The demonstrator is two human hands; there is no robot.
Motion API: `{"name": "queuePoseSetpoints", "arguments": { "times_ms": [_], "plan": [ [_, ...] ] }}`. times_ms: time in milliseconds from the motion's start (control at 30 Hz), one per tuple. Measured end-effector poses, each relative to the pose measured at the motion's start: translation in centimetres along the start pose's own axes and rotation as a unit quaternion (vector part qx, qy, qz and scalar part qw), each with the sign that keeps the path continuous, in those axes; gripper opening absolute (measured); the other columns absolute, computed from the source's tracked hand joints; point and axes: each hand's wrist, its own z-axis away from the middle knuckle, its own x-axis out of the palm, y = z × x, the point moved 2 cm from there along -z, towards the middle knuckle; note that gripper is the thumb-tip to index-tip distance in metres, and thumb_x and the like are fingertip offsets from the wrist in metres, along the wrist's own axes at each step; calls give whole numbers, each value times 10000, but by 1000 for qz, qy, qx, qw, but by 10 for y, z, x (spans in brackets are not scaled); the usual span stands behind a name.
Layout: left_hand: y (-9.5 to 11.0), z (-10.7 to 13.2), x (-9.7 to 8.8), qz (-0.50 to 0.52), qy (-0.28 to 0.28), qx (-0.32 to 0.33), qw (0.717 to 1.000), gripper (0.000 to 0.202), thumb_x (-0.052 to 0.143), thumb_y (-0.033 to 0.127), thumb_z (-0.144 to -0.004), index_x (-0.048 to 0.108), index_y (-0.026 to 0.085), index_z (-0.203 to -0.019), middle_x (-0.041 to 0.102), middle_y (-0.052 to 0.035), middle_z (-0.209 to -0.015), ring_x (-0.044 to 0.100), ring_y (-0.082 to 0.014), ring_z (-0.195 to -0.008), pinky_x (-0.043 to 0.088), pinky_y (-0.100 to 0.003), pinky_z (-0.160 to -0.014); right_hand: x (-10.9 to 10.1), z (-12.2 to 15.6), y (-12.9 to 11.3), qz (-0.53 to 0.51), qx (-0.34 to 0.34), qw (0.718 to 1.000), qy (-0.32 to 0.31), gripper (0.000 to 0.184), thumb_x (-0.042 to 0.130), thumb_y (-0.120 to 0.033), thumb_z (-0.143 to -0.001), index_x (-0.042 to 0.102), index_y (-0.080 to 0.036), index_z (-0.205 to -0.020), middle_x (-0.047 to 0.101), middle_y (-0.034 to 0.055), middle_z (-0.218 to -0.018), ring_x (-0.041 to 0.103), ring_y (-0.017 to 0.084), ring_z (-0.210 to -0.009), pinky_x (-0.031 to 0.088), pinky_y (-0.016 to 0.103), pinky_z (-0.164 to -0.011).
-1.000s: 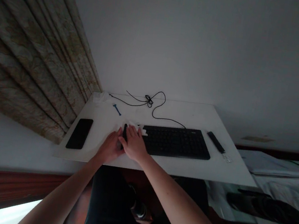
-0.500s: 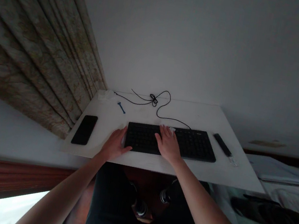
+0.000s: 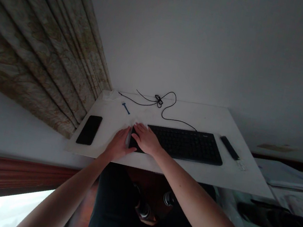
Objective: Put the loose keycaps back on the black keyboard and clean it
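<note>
Black wired keyboard (image 3: pixel 189 145) on a white table (image 3: pixel 202 117): left hand (image 3: pixel 118 143), spread, steadies its left end; right hand (image 3: pixel 147 139) lies flat over nearby keys — hard sideways pressure could skid it.

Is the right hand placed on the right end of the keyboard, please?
No, the right hand lies over the left end of the keyboard, close to the left hand.

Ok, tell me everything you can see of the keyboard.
The black keyboard, plastic by its look, lies flat on the white table. A thin black cable leaves its far edge. The right hand covers part of its left end; the left hand has its thumb at the near-left corner. Key labels are unreadable.
</note>
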Motion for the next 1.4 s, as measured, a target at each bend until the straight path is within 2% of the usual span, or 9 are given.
{"name": "queuePoseSetpoints", "arguments": {
  "times_ms": [167, 367, 567, 633, 767, 867, 1000, 1167, 1400],
  "plan": [
    [1, 2, -2, -2, -4, 1, 1000, 979, 739, 494, -782, 241, 176, -1562, 419, -213, -1558, 409, -391, -1435, 351, -584, -1165, -10, 0, 12, 13, 72, 997, 8, 619, 273, -487, -1062, 457, -99, -1509, 461, 186, -1548, 345, 296, -1488, 314, 517, -1179],
    [1, 3, -4, -5, 32, 20, 999, 835, 663, 353, -827, 271, 186, -1545, 459, -187, -1525, 430, -353, -1414, 350, -575, -1165, 3, 20, -16, -2, -118, 993, -30, 624, 309, -535, -1047, 484, -140, -1497, 481, 145, -1545, 372, 244, -1478, 271, 438, -1223],
    [4, 2, -6, -14, 28, 12, 999, 880, 709, 379, -803, 278, 167, -1541, 465, -193, -1511, 432, -361, -1398, 357, -563, -1156, -11, 1, 32, 64, 46, 997, -8, 587, 294, -438, -1054, 445, -110, -1518, 431, 176, -1569, 324, 304, -1498, 206, 559, -1222],
    [5, 2, -7, -13, 27, 6, 1000, 873, 714, 378, -803, 287, 170, -1535, 477, -190, -1499, 439, -361, -1390, 355, -561, -1154, -12, -3, 37, 71, 58, 996, -9, 544, 330, -346, -1042, 423, -130, -1532, 417, 164, -1582, 327, 307, -1496, 195, 577, -1216],
    [6, 3, -8, -7, 24, 3, 1000, 829, 713, 371, -810, 323, 192, -1519, 515, -170, -1462, 459, -353, -1369, 354, -557, -1151, -11, -4, 26, 62, 29, 998, 3, 599, 359, -131, -971, 355, -174, -1568, 395, 115, -1607, 351, 259, -1479, 222, 537, -1204],
    [7, 3, -9, 0, 27, 7, 1000, 785, 713, 357, -809, 365, 194, -1494, 535, -159, -1436, 474, -338, -1353, 360, -543, -1148, -18, -4, 17, 81, 34, 996, 25, 626, 394, -44, -909, 470, -221, -1505, 455, 93, -1573, 398, 262, -1426, 248, 520, -1173],
    [7, 3, -9, 8, 25, 10, 1000, 657, 709, 339, -807, 481, 225, -1412, 576, -128, -1379, 512, -321, -1306, 374, -540, -1135, -27, 1, 7, 123, 63, 990, 23, 463, 439, -112, -930, 639, -191, -1339, 566, 166, -1434, 494, 336, -1265, 340, 516, -1041],
    [6, 3, -8, 9, 18, 14, 1000, 561, 716, 341, -802, 564, 236, -1331, 612, -111, -1313, 538, -312, -1258, 390, -538, -1118, -28, 6, -2, 129, 83, 988, 5, 449, 373, -305, -1021, 614, -148, -1366, 637, 203, -1242, 519, 357, -1144, 356, 503, -970],
    [7, 3, -8, 4, 18, 14, 1000, 564, 709, 328, -807, 556, 216, -1338, 619, -114, -1298, 538, -309, -1247, 395, -527, -1112, -28, 4, -1, 124, 102, 987, 29, 410, 393, -148, -982, 724, -220, -1213, 717, 161, -1092, 517, 335, -1095, 350, 515, -948]
  ]
}}
